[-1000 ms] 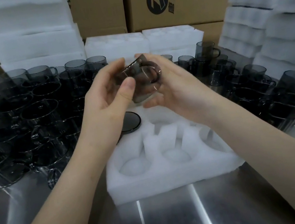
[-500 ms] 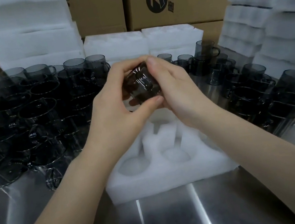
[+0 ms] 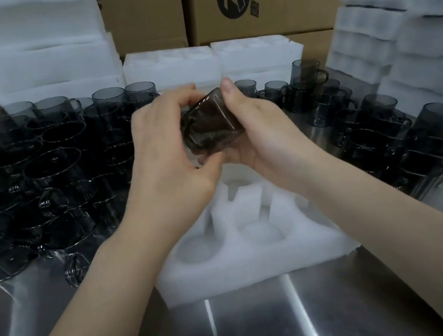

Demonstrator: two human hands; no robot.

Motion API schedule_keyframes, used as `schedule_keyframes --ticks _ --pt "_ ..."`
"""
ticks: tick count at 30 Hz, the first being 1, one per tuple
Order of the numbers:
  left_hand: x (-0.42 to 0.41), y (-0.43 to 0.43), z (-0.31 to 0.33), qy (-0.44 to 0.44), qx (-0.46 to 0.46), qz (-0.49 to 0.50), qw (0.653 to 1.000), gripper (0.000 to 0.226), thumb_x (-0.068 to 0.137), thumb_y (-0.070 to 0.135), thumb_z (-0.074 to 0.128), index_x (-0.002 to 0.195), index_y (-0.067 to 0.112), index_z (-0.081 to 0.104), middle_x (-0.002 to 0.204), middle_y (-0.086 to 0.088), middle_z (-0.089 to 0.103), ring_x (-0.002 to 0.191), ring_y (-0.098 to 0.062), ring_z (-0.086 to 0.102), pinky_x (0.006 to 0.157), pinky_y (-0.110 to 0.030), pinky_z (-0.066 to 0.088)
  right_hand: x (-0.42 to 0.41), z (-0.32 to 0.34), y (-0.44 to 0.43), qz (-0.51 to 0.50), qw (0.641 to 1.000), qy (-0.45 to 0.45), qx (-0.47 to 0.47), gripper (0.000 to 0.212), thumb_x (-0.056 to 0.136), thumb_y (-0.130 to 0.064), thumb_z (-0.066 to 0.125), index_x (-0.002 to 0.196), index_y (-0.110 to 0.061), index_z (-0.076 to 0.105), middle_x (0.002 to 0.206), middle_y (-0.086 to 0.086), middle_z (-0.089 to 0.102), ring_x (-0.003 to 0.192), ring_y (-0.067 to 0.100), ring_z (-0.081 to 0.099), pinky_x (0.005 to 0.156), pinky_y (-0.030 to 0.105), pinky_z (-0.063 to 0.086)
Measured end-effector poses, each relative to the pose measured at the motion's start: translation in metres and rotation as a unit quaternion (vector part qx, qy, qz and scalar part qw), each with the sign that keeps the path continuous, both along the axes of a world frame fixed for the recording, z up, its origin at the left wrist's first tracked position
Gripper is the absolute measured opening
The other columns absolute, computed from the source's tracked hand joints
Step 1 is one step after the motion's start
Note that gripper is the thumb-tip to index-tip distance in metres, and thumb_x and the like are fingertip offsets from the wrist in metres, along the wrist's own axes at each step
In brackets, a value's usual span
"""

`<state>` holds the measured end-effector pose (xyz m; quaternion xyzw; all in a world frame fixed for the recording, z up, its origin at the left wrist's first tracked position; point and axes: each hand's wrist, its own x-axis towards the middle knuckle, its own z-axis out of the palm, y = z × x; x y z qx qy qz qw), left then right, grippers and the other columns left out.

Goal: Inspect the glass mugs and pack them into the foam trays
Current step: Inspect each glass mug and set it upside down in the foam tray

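My left grip (image 3: pixel 169 147) and right grip (image 3: pixel 261 134) both curl round the tilted glass mug (image 3: pixel 211 123), with the foam tray (image 3: pixel 260 261) just beneath them, so I can check it for flaws.

Both hands (image 3: pixel 170 153) gripping mug (image 3: pixel 211 123), foam tray (image 3: pixel 254 262)

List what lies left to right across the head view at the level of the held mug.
From the left: left mug cluster → left hand → held mug → right hand → right mug cluster → foam tray stack.
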<state>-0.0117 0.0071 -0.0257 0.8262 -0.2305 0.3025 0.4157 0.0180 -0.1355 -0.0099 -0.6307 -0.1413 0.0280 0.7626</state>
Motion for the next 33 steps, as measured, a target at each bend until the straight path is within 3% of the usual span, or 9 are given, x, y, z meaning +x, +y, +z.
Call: schedule_keyframes --ticks 5,10,12,15,18,23,26,30,33 --pt "-0.004 -0.009 0.003 -0.038 0.063 0.079 0.994 0.066 0.076 0.016 0.079 0.136 0.010 0.052 0.127 -0.003 0.059 0.115 -0.024 0.052 0.095 -0.016 0.029 -0.001 -0.005 0.002 -0.069 0.994 -0.073 -0.040 0.036 0.101 -0.034 0.049 0.092 -0.007 0.071 0.084 0.011 0.071 0.075 0.023 0.070 0.066 0.041 0.059" --pt "-0.006 -0.003 0.006 -0.048 0.034 -0.004 0.998 0.064 0.070 0.017 0.078 0.130 0.013 0.057 0.123 0.009 0.058 0.116 -0.011 0.055 0.100 -0.023 0.042 0.000 0.000 -0.006 -0.065 0.997 -0.019 0.023 0.033 0.100 -0.029 0.052 0.094 -0.002 0.070 0.083 0.016 0.071 0.070 0.025 0.069 0.052 0.032 0.055" --pt "-0.003 0.000 0.005 -0.038 0.011 -0.051 0.998 0.063 0.070 0.011 0.078 0.129 0.017 0.056 0.122 0.009 0.060 0.116 -0.007 0.056 0.101 -0.023 0.044 0.002 0.002 -0.009 -0.041 0.998 0.010 0.035 0.034 0.099 -0.030 0.052 0.100 -0.001 0.069 0.094 0.021 0.071 0.079 0.028 0.070 0.057 0.033 0.056" --pt "0.001 0.002 0.002 0.003 -0.069 -0.114 0.991 0.067 0.069 -0.001 0.075 0.119 0.034 0.046 0.114 0.031 0.055 0.115 -0.004 0.057 0.097 -0.024 0.047 0.005 0.003 -0.010 0.084 0.992 0.076 0.053 0.048 0.098 -0.045 0.046 0.117 -0.005 0.064 0.114 0.020 0.066 0.097 0.028 0.065 0.075 0.037 0.055" --pt "0.003 0.001 -0.001 0.034 -0.088 -0.119 0.988 0.076 0.069 -0.012 0.077 0.114 0.037 0.038 0.113 0.027 0.054 0.111 -0.001 0.058 0.086 -0.016 0.050 0.004 0.003 -0.007 0.204 0.967 0.133 0.072 0.056 0.097 -0.058 0.036 0.121 -0.012 0.059 0.109 0.015 0.067 0.096 0.031 0.064 0.078 0.038 0.054" --pt "-0.001 -0.003 0.004 0.020 -0.067 -0.088 0.994 0.065 0.069 0.021 0.086 0.123 0.031 0.053 0.111 0.020 0.060 0.104 0.010 0.056 0.083 -0.002 0.041 0.008 0.000 -0.008 0.130 0.983 0.101 0.081 0.047 0.099 -0.047 0.043 0.110 -0.007 0.065 0.107 0.018 0.071 0.096 0.032 0.070 0.077 0.044 0.058" --pt "-0.001 -0.003 0.005 0.013 -0.075 -0.079 0.994 0.060 0.069 0.015 0.086 0.120 0.026 0.056 0.111 0.018 0.062 0.106 0.005 0.058 0.087 -0.008 0.043 0.010 -0.001 -0.007 0.097 0.987 0.098 0.077 0.045 0.100 -0.043 0.043 0.108 -0.005 0.066 0.104 0.019 0.071 0.095 0.033 0.070 0.081 0.050 0.058" --pt "-0.001 -0.002 0.003 -0.001 -0.078 -0.142 0.987 0.063 0.068 0.011 0.081 0.119 0.029 0.050 0.121 0.012 0.059 0.121 -0.009 0.057 0.104 -0.036 0.046 0.010 0.002 -0.010 0.106 0.982 0.118 0.105 0.037 0.102 -0.038 0.043 0.108 -0.008 0.064 0.100 0.017 0.068 0.084 0.037 0.070 0.062 0.046 0.060" --pt "0.001 -0.001 0.001 0.002 -0.086 -0.169 0.982 0.064 0.071 0.006 0.079 0.121 0.030 0.047 0.129 0.006 0.056 0.135 -0.014 0.046 0.111 -0.041 0.039 0.011 0.003 -0.011 0.174 0.964 0.161 0.123 0.038 0.103 -0.041 0.039 0.122 -0.015 0.059 0.108 0.014 0.064 0.093 0.031 0.066 0.073 0.042 0.058"
